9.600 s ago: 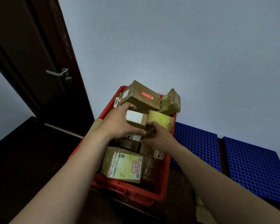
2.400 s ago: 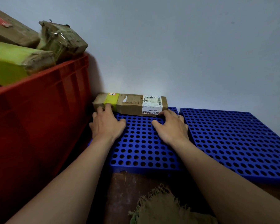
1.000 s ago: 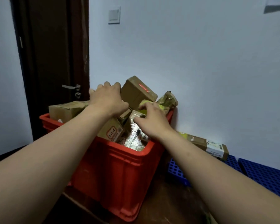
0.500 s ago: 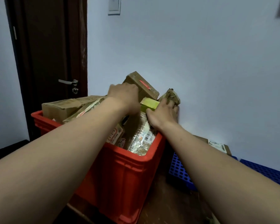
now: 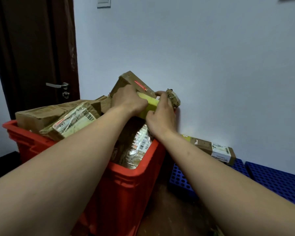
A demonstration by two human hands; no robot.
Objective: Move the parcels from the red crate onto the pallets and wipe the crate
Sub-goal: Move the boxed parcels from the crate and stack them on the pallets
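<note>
Pale wall (image 5: 211, 57) behind, dark door (image 5: 32, 48) at left. Red crate (image 5: 126, 184) on brown floor (image 5: 169, 218), heaped with taped parcels. Yellow-green parcel (image 5: 150, 103) atop heap at crate's far right corner, grasped by both: left hand (image 5: 128, 101) curled over its left end, right hand (image 5: 160, 114) wrapped round its right end. Beside crate, long brown parcel (image 5: 211, 147) lying on nearer blue pallet (image 5: 180, 181), against wall; second blue pallet (image 5: 276, 179) just beside, at right.

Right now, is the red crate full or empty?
Full: parcels are heaped above the red crate rim; the left hand and right hand grip a yellow parcel on top.
</note>
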